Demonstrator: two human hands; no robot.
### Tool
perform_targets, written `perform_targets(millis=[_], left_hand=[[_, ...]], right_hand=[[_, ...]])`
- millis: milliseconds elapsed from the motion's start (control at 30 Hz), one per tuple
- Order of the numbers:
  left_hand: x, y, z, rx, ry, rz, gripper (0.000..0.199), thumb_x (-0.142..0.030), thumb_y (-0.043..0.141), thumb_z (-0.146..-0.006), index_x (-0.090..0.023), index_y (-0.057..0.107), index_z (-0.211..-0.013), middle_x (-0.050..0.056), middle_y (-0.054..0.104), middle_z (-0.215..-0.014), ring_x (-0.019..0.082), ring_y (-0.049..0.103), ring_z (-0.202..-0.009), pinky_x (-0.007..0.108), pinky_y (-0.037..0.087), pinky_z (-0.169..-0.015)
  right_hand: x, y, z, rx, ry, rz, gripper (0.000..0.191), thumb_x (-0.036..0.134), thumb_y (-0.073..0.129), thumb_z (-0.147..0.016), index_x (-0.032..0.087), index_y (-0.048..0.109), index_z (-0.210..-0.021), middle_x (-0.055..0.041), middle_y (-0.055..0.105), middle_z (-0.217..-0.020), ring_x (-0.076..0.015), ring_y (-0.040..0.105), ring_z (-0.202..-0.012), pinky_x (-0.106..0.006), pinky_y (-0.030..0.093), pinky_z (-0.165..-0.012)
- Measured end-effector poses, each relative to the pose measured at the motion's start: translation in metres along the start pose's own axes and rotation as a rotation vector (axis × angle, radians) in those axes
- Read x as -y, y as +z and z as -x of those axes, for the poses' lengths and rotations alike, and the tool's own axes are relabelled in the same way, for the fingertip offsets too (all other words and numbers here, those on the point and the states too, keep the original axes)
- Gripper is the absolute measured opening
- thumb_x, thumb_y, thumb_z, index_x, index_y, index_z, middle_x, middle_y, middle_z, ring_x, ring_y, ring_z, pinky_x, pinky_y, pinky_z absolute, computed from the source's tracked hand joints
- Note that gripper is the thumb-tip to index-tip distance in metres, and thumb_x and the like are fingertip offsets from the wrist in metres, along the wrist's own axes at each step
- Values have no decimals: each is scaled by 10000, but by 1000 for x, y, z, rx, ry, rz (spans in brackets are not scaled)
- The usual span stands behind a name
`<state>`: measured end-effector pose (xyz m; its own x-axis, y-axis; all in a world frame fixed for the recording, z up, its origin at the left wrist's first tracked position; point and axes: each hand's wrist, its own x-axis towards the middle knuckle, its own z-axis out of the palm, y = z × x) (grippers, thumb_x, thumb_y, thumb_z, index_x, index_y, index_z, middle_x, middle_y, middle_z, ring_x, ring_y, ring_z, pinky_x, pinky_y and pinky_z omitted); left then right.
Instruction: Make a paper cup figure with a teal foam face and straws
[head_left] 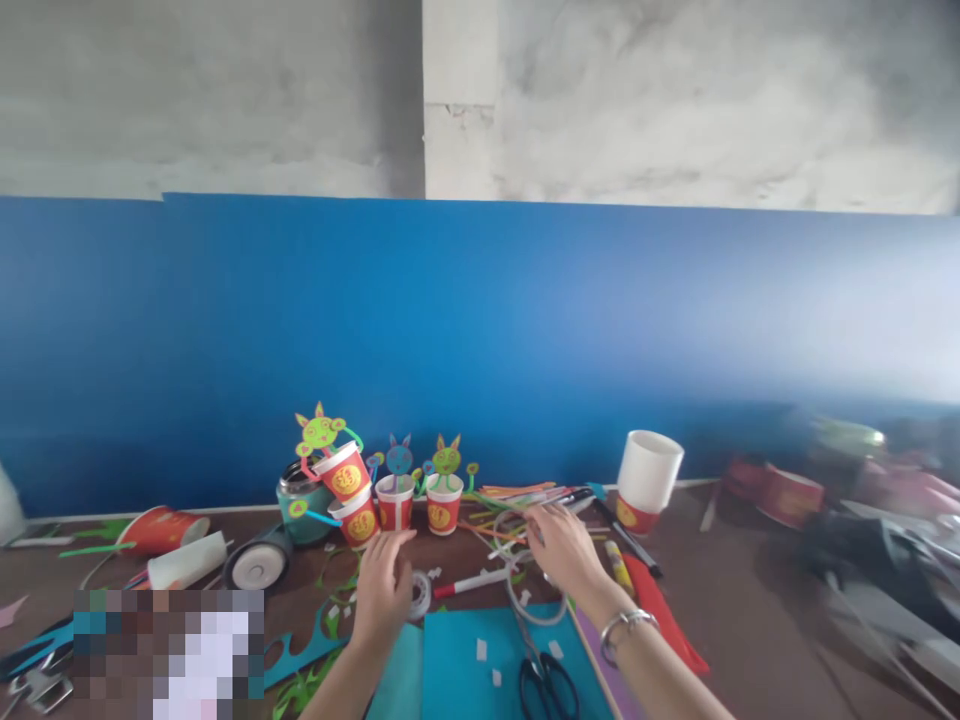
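My left hand [384, 585] is beside a roll of clear tape [421, 596], fingers loosely bent and apart, with nothing seen in it. Just behind it, red-and-white paper cups [360, 525] carry cut-paper animal heads and bendy arms; one decorated cup [345, 472] leans on another. My right hand [564, 550] hovers over a pile of coloured pipe cleaners [495, 530] and a looped white cable [511, 590]. Its fingers point down and look apart; their tips are partly hidden. Between my hands lie a red-capped white marker [472, 582] and black-handled scissors [547, 675] on blue paper [450, 650].
A stack of white cups [651, 468] stands back right, near a red pouch [660, 610] and a glue stick [619, 570]. Left are a teal jar [302, 505], its dark lid [259, 560] and a tipped red cup [161, 530]. A blue panel [480, 330] bounds the table behind.
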<state>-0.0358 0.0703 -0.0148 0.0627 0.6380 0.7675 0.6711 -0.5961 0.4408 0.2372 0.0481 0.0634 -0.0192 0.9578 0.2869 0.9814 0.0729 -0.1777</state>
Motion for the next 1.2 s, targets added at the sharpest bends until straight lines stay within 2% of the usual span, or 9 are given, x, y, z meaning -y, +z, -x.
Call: perform_targets(millis=[200, 300, 433, 533, 733, 867, 1033, 1100, 1200], left_hand=[[-21, 0, -7, 175, 48, -35, 266, -175, 383, -830, -186, 609, -970, 79, 666, -855, 250, 618, -833, 382, 493, -735], [-40, -2, -12, 309, 39, -74, 229, -207, 409, -851, -190, 599, -978, 81, 663, -889, 261, 607, -866, 394, 482, -730], [-56, -6, -15, 412, 102, -122, 210, -169, 421, -849, -194, 585, -978, 74, 653, -921, 263, 590, -899, 411, 461, -769], [-65, -11, -15, 438, 186, -135, 217, -136, 408, -852, -181, 573, -986, 80, 638, -914, 257, 576, -890, 412, 452, -785], [-91, -24, 1, 518, 181, -84, 215, -115, 401, -869, -198, 573, -968, 63, 633, -893, 235, 570, -872, 390, 461, -780], [-116, -30, 19, 631, 215, 21, 218, -84, 433, -842, -210, 598, -908, 40, 643, -867, 204, 586, -859, 346, 481, -791], [-131, -35, 42, 696, 272, 41, 237, -75, 485, -790, -221, 623, -915, 34, 666, -894, 211, 609, -906, 355, 489, -855], [-124, -30, 56, 710, 312, 35, 309, -122, 530, -785, -236, 604, -1062, 56, 661, -1071, 236, 594, -1030, 388, 452, -948], [-105, -18, 81, 755, 403, -53, 677, -352, 637, -765, -149, 392, -1362, 194, 486, -1350, 359, 481, -1207, 445, 465, -935]], right_hand=[[-12, 4, 28, -39, 39, -28, 250, 228, 473, -852, 199, 658, -686, -33, 699, -770, -188, 619, -810, -249, 383, -716], [-21, -1, 37, -80, 86, -16, 274, 215, 455, -863, 197, 670, -694, -28, 703, -767, -181, 627, -791, -239, 391, -682], [-48, -40, 30, -212, 206, 47, 341, 169, 331, -911, 169, 659, -1006, -83, 685, -1019, -193, 599, -954, -258, 396, -815], [-81, -83, 12, -257, 309, 114, 430, 147, 260, -914, 138, 533, -1247, -155, 574, -1242, -235, 598, -993, -300, 427, -762], [-137, -131, -25, -12, 229, 227, 505, 28, 442, -750, 182, 592, -1208, -115, 710, -944, -206, 671, -813, -254, 430, -662], [-143, -137, -35, 103, 109, 300, 497, -13, 468, -706, 165, 626, -1143, -116, 723, -818, -213, 679, -759, -252, 406, -620], [-139, -144, -42, 96, 36, 352, 367, -10, 476, -707, 144, 685, -966, -132, 717, -825, -229, 671, -781, -260, 396, -624], [-139, -149, -43, 55, 46, 363, 376, -15, 471, -709, 145, 678, -979, -126, 713, -807, -226, 668, -757, -262, 394, -616], [-137, -164, -43, -64, 88, 367, 394, 15, 455, -749, 158, 636, -1068, -122, 702, -862, -229, 658, -747, -273, 399, -609]])
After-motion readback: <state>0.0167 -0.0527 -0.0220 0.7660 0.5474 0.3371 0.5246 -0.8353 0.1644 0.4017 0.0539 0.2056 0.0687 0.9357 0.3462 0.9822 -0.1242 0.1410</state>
